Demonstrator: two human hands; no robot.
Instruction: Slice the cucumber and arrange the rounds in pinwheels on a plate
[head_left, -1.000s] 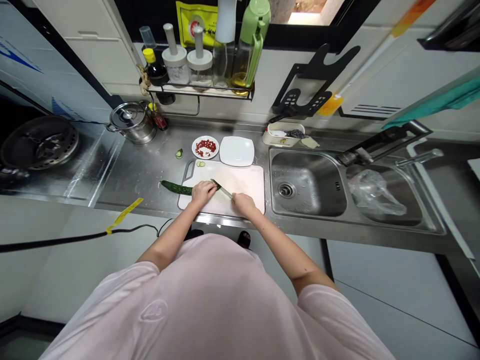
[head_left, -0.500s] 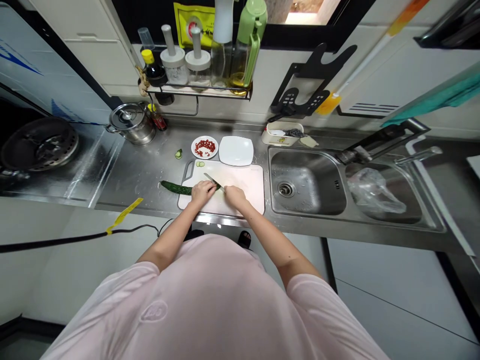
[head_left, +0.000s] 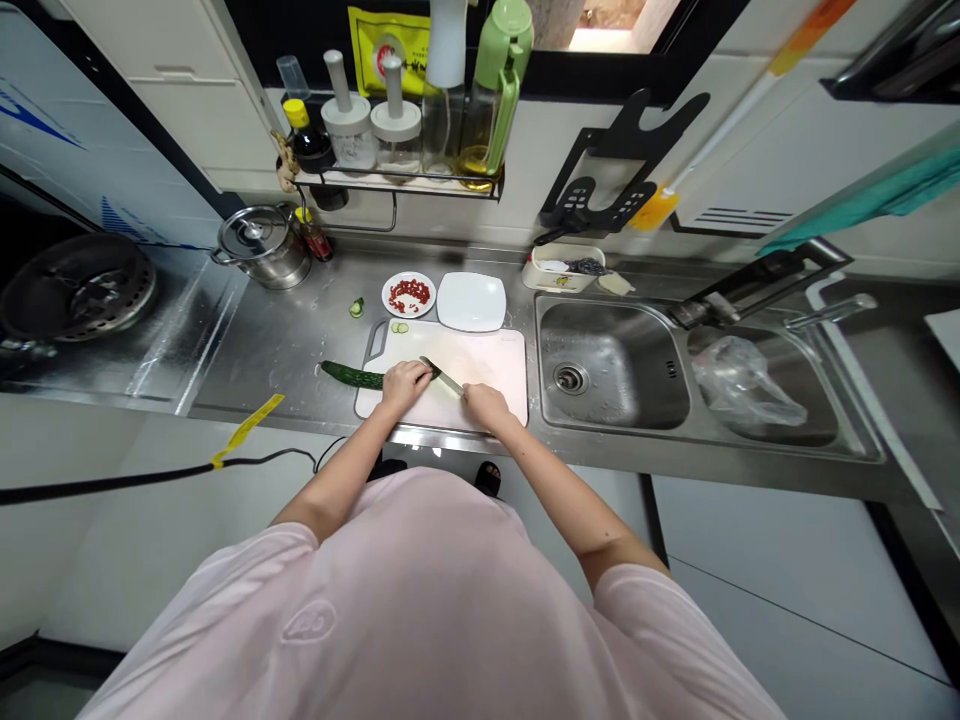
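Left hand (head_left: pixel 406 386) clasps the cucumber (head_left: pixel 351 375) on the board (head_left: pixel 496 366); right hand (head_left: pixel 485 404) grips the knife (head_left: pixel 448 381) at the end between them.
Slices (head_left: pixel 399 327) lie just beyond the left hand. With the knife so near, a skewed stroke or a roll could nick that hand.

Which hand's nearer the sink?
Right. The right hand, holding the knife, is left of the sink; the left hand is farther left, on the cucumber.
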